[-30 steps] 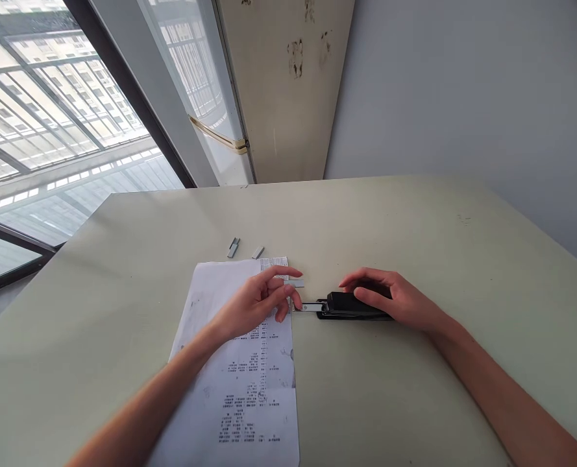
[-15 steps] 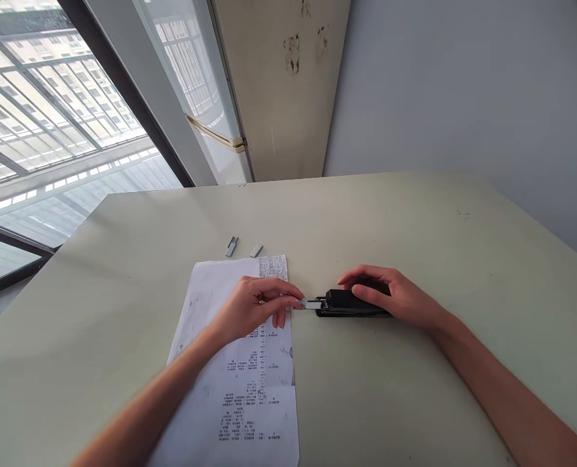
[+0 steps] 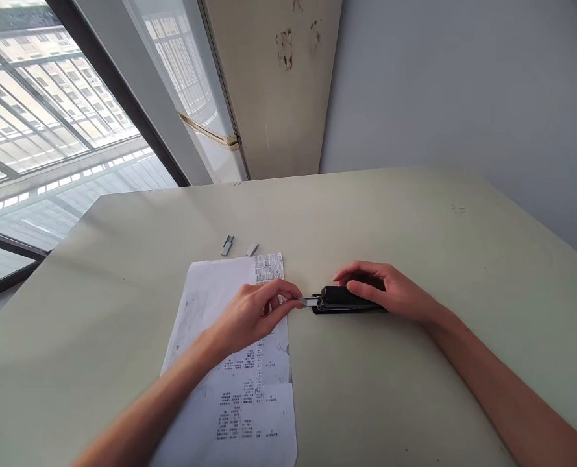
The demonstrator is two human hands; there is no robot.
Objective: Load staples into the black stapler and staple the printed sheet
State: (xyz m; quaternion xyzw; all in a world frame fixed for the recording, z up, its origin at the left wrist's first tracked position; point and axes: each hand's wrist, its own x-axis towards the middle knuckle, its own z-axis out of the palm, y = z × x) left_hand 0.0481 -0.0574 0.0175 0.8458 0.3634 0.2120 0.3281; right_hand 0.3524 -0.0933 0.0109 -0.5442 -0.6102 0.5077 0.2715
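Note:
A black stapler point(image 3: 339, 301) lies sideways on the table, its front end facing left. My right hand point(image 3: 390, 288) is wrapped over its rear part, thumb on top. A small grey metal strip point(image 3: 311, 301), which looks like a row of staples, sticks out of the stapler's left end. Thumb and forefinger of my left hand point(image 3: 263, 308) pinch the outer end of that strip. Beneath my left hand lies a printed sheet of paper point(image 3: 234, 395).
Two small grey staple strips, one on the left point(image 3: 227, 246) and one on the right point(image 3: 252, 250), rest just beyond the paper's top edge. The pale table point(image 3: 390, 389) meets a grey wall; a fridge-like cabinet point(image 3: 273, 117) and a window stand behind.
The view has shifted slightly, moving everything a little left. The strip between my left fingers and the stapler shows a bit less length, and my left fingers have curled in more.

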